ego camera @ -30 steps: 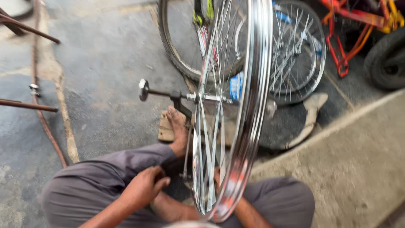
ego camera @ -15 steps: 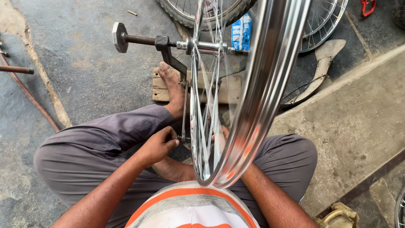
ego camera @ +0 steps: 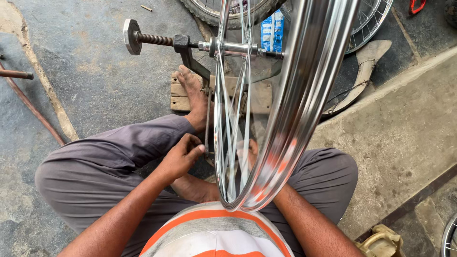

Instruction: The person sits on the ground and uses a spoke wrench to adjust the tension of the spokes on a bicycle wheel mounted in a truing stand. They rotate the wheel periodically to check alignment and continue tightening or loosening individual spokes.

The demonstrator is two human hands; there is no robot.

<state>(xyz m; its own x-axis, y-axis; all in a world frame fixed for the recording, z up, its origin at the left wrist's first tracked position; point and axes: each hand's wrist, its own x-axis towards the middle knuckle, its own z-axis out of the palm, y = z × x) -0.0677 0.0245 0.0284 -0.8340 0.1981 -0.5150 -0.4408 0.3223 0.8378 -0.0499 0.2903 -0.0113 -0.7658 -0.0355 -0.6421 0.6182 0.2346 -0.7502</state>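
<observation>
Our left hand (ego camera: 183, 154) pinches a spoke near the rim (ego camera: 304, 100); our right hand (ego camera: 247, 150), behind the spokes, we cannot tell. The wheel seems light and stiff, its spokes thin, best held by the rim.

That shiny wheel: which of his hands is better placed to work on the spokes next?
Probably the left hand: it sits in plain view, fingers pinched at the spokes beside the rim. The right hand is mostly hidden behind them.

Grey concrete floor (ego camera: 90, 76), cracked and patched, in daylight. Raised concrete slab (ego camera: 404, 128) right of the fingers. Rusty pipe (ego camera: 16, 74) far left. Wooden block (ego camera: 178, 95) above the fingers; spoked wheels (ego camera: 371, 24) lean beyond.
</observation>
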